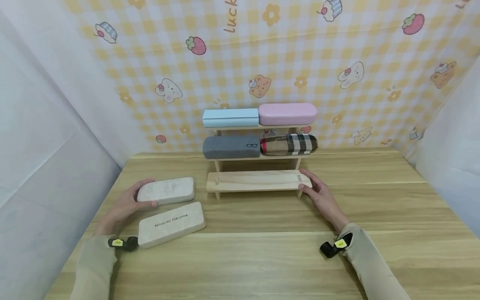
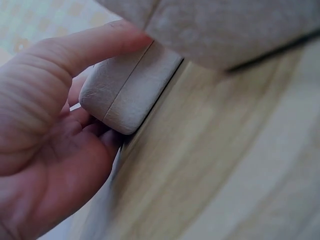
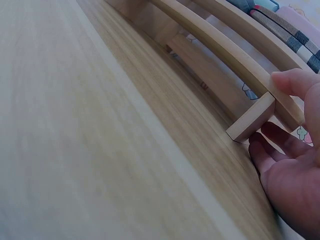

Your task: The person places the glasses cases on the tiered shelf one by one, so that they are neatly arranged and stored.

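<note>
My left hand (image 1: 129,202) grips the left end of a pale glasses case (image 1: 166,190) with a faint line drawing on its lid. In the left wrist view the thumb lies along the near side of this case (image 2: 132,90), the fingers partly hidden behind it. Just nearer on the table lies a second cream glasses case (image 1: 172,225), printed "REFUELING FOR CHINA". My right hand (image 1: 320,196) holds the right end of the lowest shelf of a three-tier wooden rack (image 1: 258,181). In the right wrist view the thumb touches the shelf edge, with fingers by the rack's leg (image 3: 254,119).
On the top tier sit a light blue glasses case (image 1: 230,118) and a pink one (image 1: 287,114). The middle tier bears a grey-blue case (image 1: 231,147) and a plaid case (image 1: 288,145). A checked cloth (image 1: 225,66) hangs behind the wood-grain table (image 1: 262,258).
</note>
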Available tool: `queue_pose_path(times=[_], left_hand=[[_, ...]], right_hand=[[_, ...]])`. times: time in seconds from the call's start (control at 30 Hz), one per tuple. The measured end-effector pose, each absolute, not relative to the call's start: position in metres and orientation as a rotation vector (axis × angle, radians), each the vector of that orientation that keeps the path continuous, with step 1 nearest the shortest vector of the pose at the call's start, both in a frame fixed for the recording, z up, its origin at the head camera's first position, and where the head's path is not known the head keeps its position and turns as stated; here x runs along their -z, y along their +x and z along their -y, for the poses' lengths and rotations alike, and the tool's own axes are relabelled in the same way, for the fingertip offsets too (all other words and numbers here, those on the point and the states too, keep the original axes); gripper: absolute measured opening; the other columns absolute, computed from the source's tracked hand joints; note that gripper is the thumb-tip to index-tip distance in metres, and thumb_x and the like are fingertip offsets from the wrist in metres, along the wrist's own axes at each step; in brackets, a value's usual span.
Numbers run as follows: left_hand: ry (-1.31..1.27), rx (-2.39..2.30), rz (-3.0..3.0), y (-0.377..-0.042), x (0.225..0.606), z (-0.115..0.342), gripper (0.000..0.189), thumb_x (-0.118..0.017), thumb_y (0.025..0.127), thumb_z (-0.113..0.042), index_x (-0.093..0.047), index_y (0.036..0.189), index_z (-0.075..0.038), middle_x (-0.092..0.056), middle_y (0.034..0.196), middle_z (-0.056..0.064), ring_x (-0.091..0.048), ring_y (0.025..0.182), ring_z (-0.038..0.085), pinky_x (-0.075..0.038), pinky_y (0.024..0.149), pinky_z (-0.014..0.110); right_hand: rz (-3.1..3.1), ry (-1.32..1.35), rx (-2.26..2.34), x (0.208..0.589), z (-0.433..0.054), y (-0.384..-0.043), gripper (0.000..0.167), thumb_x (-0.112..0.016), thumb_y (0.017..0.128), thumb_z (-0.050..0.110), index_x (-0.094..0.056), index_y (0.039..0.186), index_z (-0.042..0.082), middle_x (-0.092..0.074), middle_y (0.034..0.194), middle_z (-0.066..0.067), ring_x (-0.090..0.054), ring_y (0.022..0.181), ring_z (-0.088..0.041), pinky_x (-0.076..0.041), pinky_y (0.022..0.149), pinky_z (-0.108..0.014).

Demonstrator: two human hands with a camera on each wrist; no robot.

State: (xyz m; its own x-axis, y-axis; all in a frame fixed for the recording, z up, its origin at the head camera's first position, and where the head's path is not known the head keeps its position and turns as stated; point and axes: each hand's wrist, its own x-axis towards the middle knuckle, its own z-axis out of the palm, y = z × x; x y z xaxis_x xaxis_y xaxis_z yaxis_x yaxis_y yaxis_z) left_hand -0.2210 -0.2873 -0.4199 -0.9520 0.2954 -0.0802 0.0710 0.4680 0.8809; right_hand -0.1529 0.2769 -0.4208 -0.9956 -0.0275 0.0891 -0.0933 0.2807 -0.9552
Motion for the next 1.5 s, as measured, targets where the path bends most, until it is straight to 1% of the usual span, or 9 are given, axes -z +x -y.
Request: queue_pose_path(times=[0.17,0.37,0.57,0.6,0.67,0.8,1.13,1.33,1.5], left_hand=[[0.291,-1.508,-2.499,-0.216,0.418,0.289,0.08,-0.077,0.076,-0.016,-0.032,0.142,-0.009,-0.04,0.131,0.012,-0.044,0.104,0.015,-0.034,0.083,0.013],[0.243,-1.445,-2.542,-0.214,0.416,0.292,0.082,-0.078,0.076,-0.024,-0.032,0.144,-0.01,-0.038,0.135,0.013,-0.043,0.107,0.016,-0.035,0.082,0.012],[0.203,-1.427,-2.543,-0.208,0.411,0.293,0.085,-0.077,0.077,-0.03,-0.03,0.145,-0.013,-0.039,0.135,0.012,-0.043,0.11,0.017,-0.036,0.082,0.012],[0.208,-1.411,-2.561,-0.207,0.41,0.294,0.085,-0.076,0.077,-0.031,-0.029,0.146,-0.013,-0.039,0.134,0.012,-0.043,0.109,0.017,-0.036,0.082,0.012],[0.222,-1.392,-2.599,-0.205,0.408,0.296,0.084,-0.076,0.078,-0.03,-0.03,0.146,-0.013,-0.04,0.134,0.013,-0.043,0.108,0.015,-0.036,0.081,0.011],[0.254,-1.37,-2.674,-0.2,0.403,0.299,0.08,-0.075,0.08,-0.026,-0.031,0.144,-0.009,-0.042,0.133,0.016,-0.045,0.103,0.008,-0.037,0.079,0.01],[0.311,-1.317,-2.754,-0.202,0.378,0.285,0.076,-0.077,0.078,-0.027,-0.038,0.141,-0.01,-0.051,0.124,0.013,-0.053,0.095,0.007,-0.041,0.076,0.013],[0.364,-1.347,-2.729,-0.2,0.358,0.267,0.072,-0.078,0.077,-0.024,-0.043,0.139,-0.011,-0.054,0.119,0.012,-0.055,0.092,0.011,-0.045,0.073,0.016],[0.461,-1.373,-2.625,-0.201,0.348,0.242,0.07,-0.079,0.075,-0.021,-0.046,0.136,-0.011,-0.052,0.122,0.009,-0.054,0.095,0.018,-0.045,0.076,0.019]], right_hand=[[2.474,0.122,-1.849,0.431,-0.28,-0.16,0.055,-0.056,0.094,0.024,-0.036,0.144,0.012,-0.025,0.151,-0.008,-0.018,0.137,-0.021,-0.028,0.097,-0.017],[2.437,0.174,-1.883,0.414,-0.272,-0.154,0.054,-0.055,0.095,0.016,-0.034,0.143,0.002,-0.024,0.15,-0.016,-0.02,0.136,-0.029,-0.032,0.093,-0.013],[2.478,0.166,-1.865,0.403,-0.268,-0.151,0.054,-0.053,0.096,0.017,-0.033,0.144,0.002,-0.022,0.151,-0.016,-0.012,0.139,-0.026,-0.021,0.108,-0.036],[2.472,0.172,-1.872,0.403,-0.268,-0.152,0.054,-0.053,0.096,0.017,-0.033,0.143,0.002,-0.022,0.151,-0.016,-0.012,0.139,-0.026,-0.021,0.108,-0.036],[2.464,0.183,-1.882,0.404,-0.267,-0.153,0.054,-0.053,0.096,0.016,-0.033,0.143,0.001,-0.022,0.151,-0.017,-0.012,0.139,-0.026,-0.023,0.106,-0.026],[2.451,0.203,-1.896,0.405,-0.266,-0.154,0.053,-0.054,0.096,0.014,-0.033,0.142,-0.001,-0.022,0.15,-0.018,-0.013,0.139,-0.028,-0.026,0.094,-0.006],[2.44,0.189,-1.88,0.404,-0.269,-0.153,0.054,-0.053,0.096,0.016,-0.032,0.143,0.0,-0.022,0.15,-0.017,-0.02,0.136,-0.028,-0.034,0.085,-0.007],[2.426,0.207,-1.885,0.406,-0.27,-0.154,0.054,-0.053,0.096,0.016,-0.032,0.143,0.0,-0.022,0.15,-0.018,-0.019,0.136,-0.029,-0.033,0.086,-0.006],[2.395,0.187,-1.945,0.421,-0.278,-0.155,0.056,-0.055,0.095,0.018,-0.032,0.144,0.001,-0.023,0.15,-0.015,-0.027,0.133,-0.031,-0.035,0.086,-0.008]])
